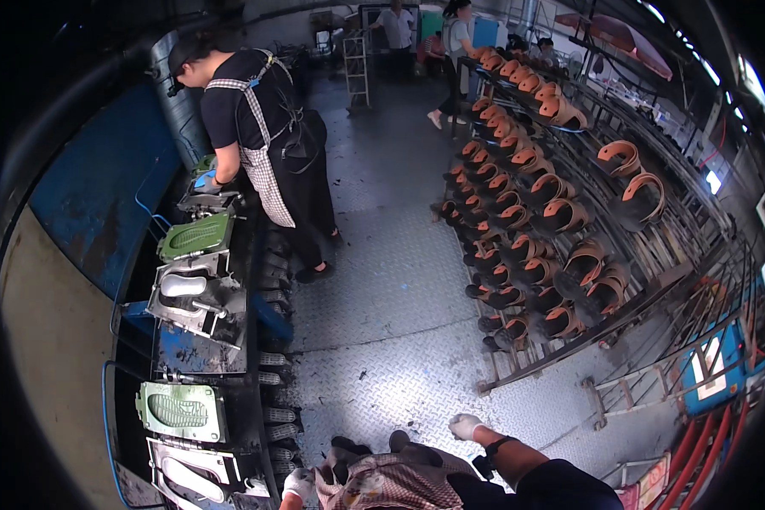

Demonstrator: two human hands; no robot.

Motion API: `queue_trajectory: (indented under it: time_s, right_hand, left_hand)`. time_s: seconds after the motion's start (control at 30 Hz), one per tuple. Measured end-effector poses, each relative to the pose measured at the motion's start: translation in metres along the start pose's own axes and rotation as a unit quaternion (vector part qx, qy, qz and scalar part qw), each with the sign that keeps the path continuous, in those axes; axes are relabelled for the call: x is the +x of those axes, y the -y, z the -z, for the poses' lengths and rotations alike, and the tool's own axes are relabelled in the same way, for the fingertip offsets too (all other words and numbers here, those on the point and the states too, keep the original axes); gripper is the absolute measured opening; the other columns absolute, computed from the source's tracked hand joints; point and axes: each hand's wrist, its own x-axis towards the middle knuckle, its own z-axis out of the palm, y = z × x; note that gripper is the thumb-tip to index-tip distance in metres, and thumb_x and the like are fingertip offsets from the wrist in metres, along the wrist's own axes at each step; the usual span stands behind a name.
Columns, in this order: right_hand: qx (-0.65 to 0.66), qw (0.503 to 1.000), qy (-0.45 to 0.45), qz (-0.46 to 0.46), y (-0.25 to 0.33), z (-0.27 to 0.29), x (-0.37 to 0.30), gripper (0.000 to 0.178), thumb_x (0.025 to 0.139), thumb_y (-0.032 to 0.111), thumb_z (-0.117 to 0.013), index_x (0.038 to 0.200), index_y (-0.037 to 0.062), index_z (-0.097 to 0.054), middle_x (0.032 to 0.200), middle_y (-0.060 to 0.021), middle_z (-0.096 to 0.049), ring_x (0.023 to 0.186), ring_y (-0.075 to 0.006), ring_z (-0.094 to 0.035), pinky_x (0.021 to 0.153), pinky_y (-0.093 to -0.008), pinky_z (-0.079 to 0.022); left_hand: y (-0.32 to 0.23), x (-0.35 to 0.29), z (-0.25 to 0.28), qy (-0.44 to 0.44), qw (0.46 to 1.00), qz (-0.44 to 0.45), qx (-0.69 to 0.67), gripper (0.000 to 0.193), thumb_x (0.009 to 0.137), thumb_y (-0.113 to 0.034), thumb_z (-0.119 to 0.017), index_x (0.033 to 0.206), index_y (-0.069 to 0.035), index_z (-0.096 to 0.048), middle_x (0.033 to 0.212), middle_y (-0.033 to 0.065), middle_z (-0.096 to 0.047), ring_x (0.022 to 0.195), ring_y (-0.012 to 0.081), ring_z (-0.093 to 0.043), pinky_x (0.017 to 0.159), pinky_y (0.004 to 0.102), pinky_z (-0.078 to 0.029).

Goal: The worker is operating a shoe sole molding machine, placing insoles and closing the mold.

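Note:
My right hand [465, 427], in a white glove, hangs out over the metal floor with its fingers curled in and nothing visible in them. A dark band circles that wrist. My left hand [298, 484], also white-gloved, is low beside my checked apron [388, 482], close to the edge of the workbench; its fingers are too small to make out. Nearest to it on the bench lies an opened shoe-sole mold, with a silver half [194, 478] in front and a green half [181, 411] behind it.
Farther along the bench lies another opened mold [197, 285]; a co-worker [259, 127] in a checked apron bends over the bench beyond. On the right, a metal rack [569, 340] bears rows of brown and black footwear [561, 212]. Red pipes [697, 459] run at lower right.

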Motion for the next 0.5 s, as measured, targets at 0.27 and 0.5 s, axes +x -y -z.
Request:
queue_trajectory:
  time_s: [0.27,0.5]
  right_hand:
    - [-0.286,0.938,0.193,0.028,-0.022,-0.029,0.029,0.022,0.089,0.024,-0.068,0.099,0.0052,-0.075,0.093,-0.0129,-0.076,0.084,-0.0299,-0.075,0.076,-0.0442,-0.058]
    - [0.095,0.987,0.105,-0.071,0.059,0.006,0.111,0.02,0.095,0.021,-0.061,0.09,0.0034,-0.068,0.081,-0.0105,-0.071,0.069,-0.0231,-0.071,0.061,-0.0377,-0.058]
  left_hand:
    - [-0.036,0.037,0.024,0.046,0.998,-0.017,-0.04,0.033,0.09,-0.04,-0.069,0.104,-0.011,-0.076,0.099,0.0175,-0.075,0.097,0.0326,-0.073,0.085,0.0417,-0.057]
    - [-0.158,0.082,0.115,-0.002,0.996,-0.049,-0.069,0.042,0.096,-0.04,-0.061,0.125,-0.01,-0.067,0.118,0.02,-0.072,0.115,0.0389,-0.067,0.099,0.0449,-0.053]
